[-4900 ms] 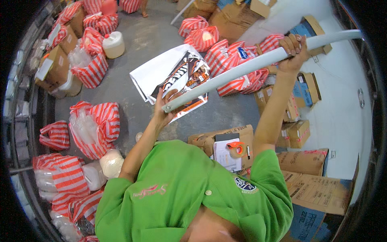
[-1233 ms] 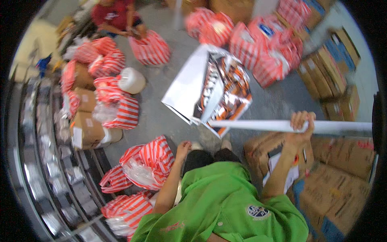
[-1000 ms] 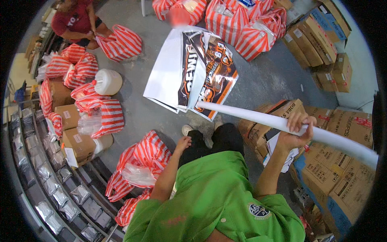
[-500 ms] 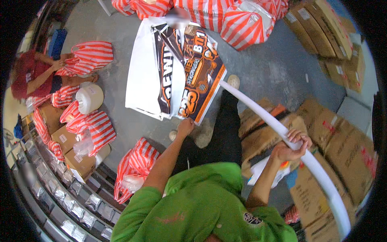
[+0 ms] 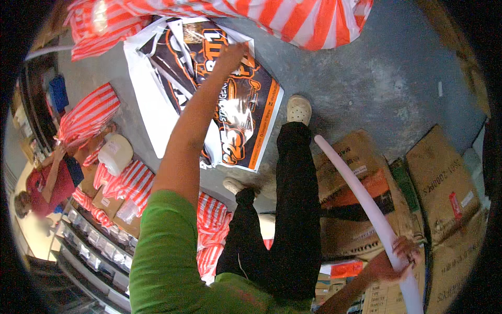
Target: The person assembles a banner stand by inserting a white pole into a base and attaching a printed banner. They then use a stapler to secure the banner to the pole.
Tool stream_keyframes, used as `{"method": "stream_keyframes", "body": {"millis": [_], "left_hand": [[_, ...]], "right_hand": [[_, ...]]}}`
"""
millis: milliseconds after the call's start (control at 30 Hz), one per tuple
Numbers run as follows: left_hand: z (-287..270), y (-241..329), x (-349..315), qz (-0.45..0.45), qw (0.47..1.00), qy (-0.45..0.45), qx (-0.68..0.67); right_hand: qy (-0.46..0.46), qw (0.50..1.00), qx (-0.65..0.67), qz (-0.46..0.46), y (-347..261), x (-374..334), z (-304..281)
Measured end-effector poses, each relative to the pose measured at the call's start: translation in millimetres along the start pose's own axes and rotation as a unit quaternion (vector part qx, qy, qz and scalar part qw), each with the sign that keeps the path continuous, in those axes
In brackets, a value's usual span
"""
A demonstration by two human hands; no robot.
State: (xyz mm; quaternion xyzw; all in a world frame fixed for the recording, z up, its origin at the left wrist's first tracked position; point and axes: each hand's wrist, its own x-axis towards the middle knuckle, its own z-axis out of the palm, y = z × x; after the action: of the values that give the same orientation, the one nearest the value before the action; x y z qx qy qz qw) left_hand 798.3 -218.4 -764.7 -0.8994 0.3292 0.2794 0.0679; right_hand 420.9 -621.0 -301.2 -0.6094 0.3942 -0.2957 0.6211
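Observation:
A folded, creased banner sheet [image 5: 261, 120], dark with orange and white print and a plain white back, lies on the floor in front of me. My left hand [image 5: 232, 55] reaches across to its far right part and is over the printed side. The fingers there are too unclear to show whether they grip the sheet. My right hand [image 5: 400, 261] is wrapped around a long white tube [image 5: 361, 191] at the lower right. The tube slants up toward my right shoe, its tip off the floor as far as I can see.
Red-and-white striped bags [image 5: 308, 23] lie beyond the banner. Cardboard boxes [image 5: 444, 183] crowd the right side. At left, a person in a dark red shirt [image 5: 52, 183] handles a striped bag [image 5: 91, 115] near a white jug [image 5: 116, 153]. My right shoe [image 5: 299, 110] stands beside the banner.
My left hand has moved from the banner's near edge to its far right part. My right hand and the white tube are lower, the tube's tip away from the banner. The view has shifted.

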Motion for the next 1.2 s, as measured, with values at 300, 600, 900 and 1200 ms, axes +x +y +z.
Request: {"method": "stream_keyframes", "body": {"millis": [300,600,900,1200], "left_hand": [[29.4,-54.7,105.0,0.043,0.955,-0.122,0.265],[56.8,-61.2,31.8,0.007,0.943,-0.144,0.300],[42.8,-138.9,-83.3,0.163,0.927,-0.145,0.304],[-22.7,-173.6,-414.5,0.108,0.948,-0.167,0.249]], "right_hand": [[0.067,0.987,-0.127,0.070,33.6,15.2,-34.8],[0.263,0.957,-0.102,0.072,47.9,-15.3,33.6],[-0.056,0.993,-0.094,0.052,46.9,-12.5,37.6],[-0.130,0.991,-0.025,0.012,-11.8,-77.4,38.5]]}}
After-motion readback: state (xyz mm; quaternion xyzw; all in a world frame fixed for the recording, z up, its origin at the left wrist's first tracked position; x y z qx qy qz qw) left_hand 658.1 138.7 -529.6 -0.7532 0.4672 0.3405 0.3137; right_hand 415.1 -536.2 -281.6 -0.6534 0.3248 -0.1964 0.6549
